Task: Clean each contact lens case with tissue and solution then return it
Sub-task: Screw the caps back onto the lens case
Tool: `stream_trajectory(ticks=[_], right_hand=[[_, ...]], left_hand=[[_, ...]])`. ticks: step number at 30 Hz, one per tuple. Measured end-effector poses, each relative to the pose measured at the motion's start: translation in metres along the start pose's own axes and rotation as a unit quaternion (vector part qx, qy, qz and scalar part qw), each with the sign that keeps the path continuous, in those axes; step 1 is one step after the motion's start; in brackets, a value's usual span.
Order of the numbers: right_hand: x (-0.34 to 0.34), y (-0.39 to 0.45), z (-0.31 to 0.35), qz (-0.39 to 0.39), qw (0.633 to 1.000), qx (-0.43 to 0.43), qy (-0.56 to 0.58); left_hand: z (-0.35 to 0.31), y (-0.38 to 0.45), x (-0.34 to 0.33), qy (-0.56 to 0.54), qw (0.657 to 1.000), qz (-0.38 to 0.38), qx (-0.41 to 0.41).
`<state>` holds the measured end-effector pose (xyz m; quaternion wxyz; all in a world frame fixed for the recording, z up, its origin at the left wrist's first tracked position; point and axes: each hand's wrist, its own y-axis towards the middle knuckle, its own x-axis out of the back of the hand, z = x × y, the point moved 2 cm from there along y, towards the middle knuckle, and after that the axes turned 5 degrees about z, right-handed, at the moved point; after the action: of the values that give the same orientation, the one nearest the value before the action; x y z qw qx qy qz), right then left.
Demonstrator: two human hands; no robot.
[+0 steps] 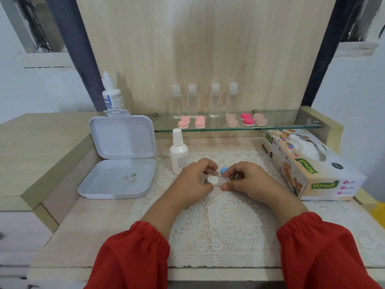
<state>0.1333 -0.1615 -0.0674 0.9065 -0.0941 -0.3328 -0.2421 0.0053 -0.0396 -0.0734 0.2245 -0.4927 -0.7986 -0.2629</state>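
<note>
Both my hands hold one white contact lens case (216,180) just above the lace mat. My left hand (195,180) pinches its left end, where a white cap sits. My right hand (248,180) pinches the right end, whose well looks uncapped. A blue cap (224,169) lies on the mat just behind my fingers. A white solution bottle (178,152) stands capped to the left of my hands. The tissue box (308,170) lies at the right, tissue poking out of its top.
An open white plastic box (118,163) at the left holds several small lenses. On the glass shelf (291,126) behind stand several clear bottles and pink lens cases (248,119). A larger solution bottle (112,94) stands at the back left. The lace mat (218,226) covers the desk middle.
</note>
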Motion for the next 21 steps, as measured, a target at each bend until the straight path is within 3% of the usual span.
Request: stream_trajectory(ticks=[21], right_hand=[[0.0007, -0.0023, 0.0022, 0.003, 1.0, 0.001, 0.002]], left_hand=[[-0.0002, -0.0007, 0.0002, -0.028, 0.999, 0.006, 0.017]])
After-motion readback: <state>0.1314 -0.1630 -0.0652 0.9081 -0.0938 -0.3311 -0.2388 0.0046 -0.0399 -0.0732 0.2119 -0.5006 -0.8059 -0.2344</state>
